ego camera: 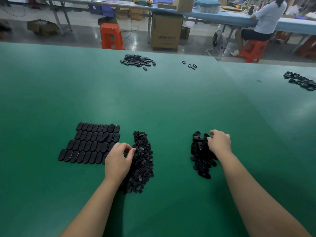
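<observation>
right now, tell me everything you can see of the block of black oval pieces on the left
The block of oval pieces is glossy black, plastic by its look: long flat pieces with clipped ends, packed side by side in four staggered rows on the green table. One piece in the second row from the far edge lies askew atop the others. The left hand covers its near right corner; contact unclear.

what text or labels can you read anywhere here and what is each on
"OTOR": on the cardboard box on the floor beyond the green table.
The marks beside it and the small line under it are too blurred to read.
No other text is readable.
</observation>
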A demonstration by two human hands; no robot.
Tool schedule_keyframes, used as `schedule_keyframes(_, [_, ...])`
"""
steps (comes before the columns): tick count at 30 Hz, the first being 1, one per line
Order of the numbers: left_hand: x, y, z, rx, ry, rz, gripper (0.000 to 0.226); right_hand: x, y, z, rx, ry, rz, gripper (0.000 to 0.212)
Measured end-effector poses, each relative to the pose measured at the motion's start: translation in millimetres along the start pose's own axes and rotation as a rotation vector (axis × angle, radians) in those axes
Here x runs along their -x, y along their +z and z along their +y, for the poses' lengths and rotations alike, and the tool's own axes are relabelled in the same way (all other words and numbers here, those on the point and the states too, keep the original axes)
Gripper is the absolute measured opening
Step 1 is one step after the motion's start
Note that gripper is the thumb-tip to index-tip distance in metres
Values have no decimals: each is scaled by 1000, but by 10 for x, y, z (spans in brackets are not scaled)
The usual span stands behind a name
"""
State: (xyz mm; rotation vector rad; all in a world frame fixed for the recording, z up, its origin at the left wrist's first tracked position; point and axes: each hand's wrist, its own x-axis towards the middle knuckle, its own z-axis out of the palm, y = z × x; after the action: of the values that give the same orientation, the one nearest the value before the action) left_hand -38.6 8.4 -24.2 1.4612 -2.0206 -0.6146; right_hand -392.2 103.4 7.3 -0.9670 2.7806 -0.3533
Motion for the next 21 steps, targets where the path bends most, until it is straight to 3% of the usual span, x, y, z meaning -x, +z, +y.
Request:
schedule_keyframes(9, [-2,-9,-9,91,-15,16,15,-73,-45,25,-165,94,-67,27])
schedule_keyframes(15, [1,-15,0,148,-65,7,17,145,-176,-172,-302,-67,111,16])
schedule_keyframes(18, [3,-14,1,143,-75,4,20,372,-181,-439,-546,-130,50,14])
schedule_keyframes(21, [3,-16,5,145,-71,11,21,680,-84,-717,-830,-199,-124,24])
